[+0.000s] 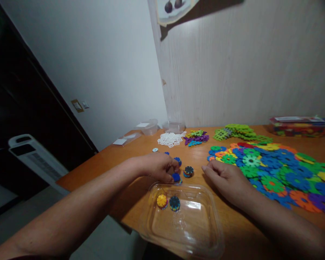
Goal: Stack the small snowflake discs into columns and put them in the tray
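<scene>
My left hand reaches over the table just beyond the clear plastic tray, its fingers closed on a small stack of notched discs with a blue one on top. Beside it stands another disc stack, topped in black. Past my left fingers is a blue disc stack, partly covered by the hand. Inside the tray are a yellow-topped stack and a black-topped stack. My right hand rests on the table with curled fingers, nothing visible in them, next to the large flower discs.
Large colourful flower discs spread over the right side. Behind lie green pieces, purple and yellow pieces, white pieces and clear containers. A filled box sits far right. A white disc lies left.
</scene>
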Tool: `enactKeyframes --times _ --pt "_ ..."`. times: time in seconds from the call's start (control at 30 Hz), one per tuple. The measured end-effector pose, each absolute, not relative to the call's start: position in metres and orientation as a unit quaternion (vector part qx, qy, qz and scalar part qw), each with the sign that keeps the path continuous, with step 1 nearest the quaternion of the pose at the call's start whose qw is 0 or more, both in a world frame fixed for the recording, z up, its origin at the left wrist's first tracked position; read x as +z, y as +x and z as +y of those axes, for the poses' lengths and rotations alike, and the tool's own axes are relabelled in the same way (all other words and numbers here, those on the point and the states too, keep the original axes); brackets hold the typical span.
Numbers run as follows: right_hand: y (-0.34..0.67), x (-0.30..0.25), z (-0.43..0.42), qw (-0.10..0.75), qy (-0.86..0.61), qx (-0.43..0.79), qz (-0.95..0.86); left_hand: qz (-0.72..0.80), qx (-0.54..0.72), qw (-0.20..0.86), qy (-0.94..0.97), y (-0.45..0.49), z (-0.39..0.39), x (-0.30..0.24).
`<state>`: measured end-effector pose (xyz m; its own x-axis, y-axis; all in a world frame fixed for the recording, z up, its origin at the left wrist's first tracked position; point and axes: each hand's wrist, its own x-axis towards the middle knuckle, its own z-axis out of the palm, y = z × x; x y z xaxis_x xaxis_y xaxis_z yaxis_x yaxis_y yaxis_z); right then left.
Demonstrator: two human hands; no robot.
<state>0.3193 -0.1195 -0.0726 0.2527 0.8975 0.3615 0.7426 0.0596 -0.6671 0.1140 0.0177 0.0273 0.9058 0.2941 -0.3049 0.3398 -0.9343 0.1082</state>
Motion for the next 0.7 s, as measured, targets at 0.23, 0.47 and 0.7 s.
enactKeyframes --times 0.23,0.47,0.7 --pt "0.32 -0.073 -0.12 0.412 -0.675 0.102 -0.604 0.172 -0.062 0.079 0.98 0.09 0.004 0.053" --pt "0.319 -0.073 -0.121 0.418 -0.669 0.102 -0.606 0.099 -0.022 0.003 0.995 0.074 -0.048 0.057" --pt "0.318 -0.07 -0.122 0.431 -0.661 0.083 -0.608 0.071 -0.039 -0.067 0.994 0.076 -0.061 0.031"
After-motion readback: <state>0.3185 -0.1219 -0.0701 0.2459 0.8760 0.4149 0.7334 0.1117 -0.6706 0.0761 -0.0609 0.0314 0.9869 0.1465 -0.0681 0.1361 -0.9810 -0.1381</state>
